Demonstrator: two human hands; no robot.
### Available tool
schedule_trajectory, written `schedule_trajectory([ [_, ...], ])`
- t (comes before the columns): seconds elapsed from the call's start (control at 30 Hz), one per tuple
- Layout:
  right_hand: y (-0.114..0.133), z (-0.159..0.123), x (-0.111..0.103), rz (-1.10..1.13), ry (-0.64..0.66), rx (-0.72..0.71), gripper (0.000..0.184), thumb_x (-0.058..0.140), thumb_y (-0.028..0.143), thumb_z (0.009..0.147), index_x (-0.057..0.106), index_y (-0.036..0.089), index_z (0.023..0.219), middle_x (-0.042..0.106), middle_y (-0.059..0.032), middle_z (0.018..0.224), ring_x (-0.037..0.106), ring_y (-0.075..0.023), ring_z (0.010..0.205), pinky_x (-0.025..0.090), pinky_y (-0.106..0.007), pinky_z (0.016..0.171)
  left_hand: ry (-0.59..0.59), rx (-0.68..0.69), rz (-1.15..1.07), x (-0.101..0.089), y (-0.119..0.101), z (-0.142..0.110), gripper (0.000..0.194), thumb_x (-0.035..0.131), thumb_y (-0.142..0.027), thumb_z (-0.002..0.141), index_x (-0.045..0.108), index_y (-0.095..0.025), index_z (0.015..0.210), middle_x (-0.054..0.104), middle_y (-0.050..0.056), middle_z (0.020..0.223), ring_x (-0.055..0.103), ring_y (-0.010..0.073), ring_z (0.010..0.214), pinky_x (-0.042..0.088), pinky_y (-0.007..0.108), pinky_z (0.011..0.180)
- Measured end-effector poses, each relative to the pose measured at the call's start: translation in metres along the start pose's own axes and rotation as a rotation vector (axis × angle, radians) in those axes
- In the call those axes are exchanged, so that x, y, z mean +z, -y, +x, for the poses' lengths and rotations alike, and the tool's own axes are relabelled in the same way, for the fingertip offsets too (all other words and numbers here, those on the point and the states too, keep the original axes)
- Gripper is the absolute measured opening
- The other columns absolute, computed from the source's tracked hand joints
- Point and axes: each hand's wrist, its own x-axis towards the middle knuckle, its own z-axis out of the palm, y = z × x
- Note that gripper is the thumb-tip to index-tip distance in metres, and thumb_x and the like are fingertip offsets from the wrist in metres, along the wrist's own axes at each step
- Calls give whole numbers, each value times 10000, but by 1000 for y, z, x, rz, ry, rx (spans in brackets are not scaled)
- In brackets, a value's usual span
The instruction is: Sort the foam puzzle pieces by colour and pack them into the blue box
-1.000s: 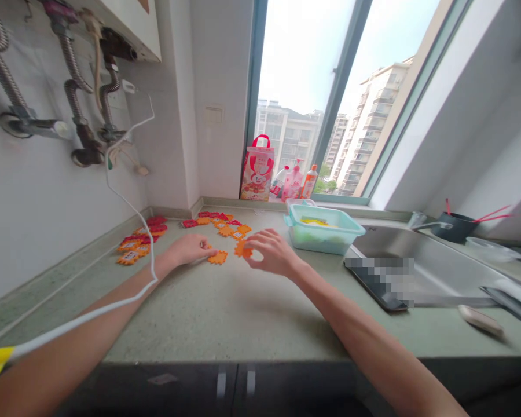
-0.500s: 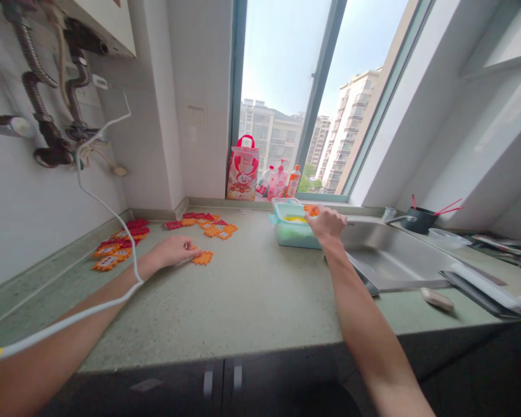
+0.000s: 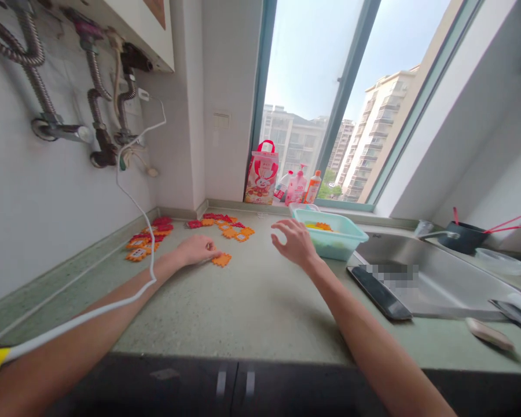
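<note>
Orange toothed puzzle piece lies flat on the countertop, left of frame center, roughly square, no clear long axis. It's just right of the left hand, which is nearer: palm low, fingertips at its left edge. Can't tell if pinched or only touched. Right hand is up and right of it, empty, thumb and fingers curved apart, beside the teal container. Hands well apart.
</note>
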Motion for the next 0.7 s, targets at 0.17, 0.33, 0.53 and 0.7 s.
schedule_trajectory([
  [0.17, 69, -11, 43, 125, 330, -88, 496, 672, 681, 922, 775, 256, 1157, 762, -121, 1163, 676, -306, 1092, 469, -454, 986, 10, 131, -21, 5, -36, -14, 462, 586, -653, 902, 720, -225, 788, 749, 63, 801, 638, 211, 715, 340, 303, 612],
  [0.33, 78, -11, 45, 94, 411, -62, 443, 694, 663, 907, 812, 255, 1030, 772, -108, 1046, 701, -280, 1021, 500, -402, 927, 21, 263, -183, 9, -43, -17, 487, 506, -631, 971, 713, -215, 825, 739, 39, 772, 625, 182, 688, 383, 283, 646],
  [0.53, 60, -12, 48, 197, 398, -45, 364, 624, 512, 1002, 787, 240, 1180, 773, -90, 1049, 712, -235, 997, 516, -355, 924, -40, 275, -217, 0, -19, -14, 403, 554, -580, 965, 737, -226, 1024, 753, 36, 901, 636, 178, 722, 443, 281, 704],
  [0.7, 54, -19, 48, 261, 399, -41, 583, 715, 684, 890, 751, 235, 1260, 758, -102, 1132, 694, -261, 1073, 516, -389, 987, -121, 252, -55, -7, 1, -9, 548, 659, -688, 861, 754, -217, 1123, 722, 91, 1148, 657, 214, 846, 465, 313, 781],
])
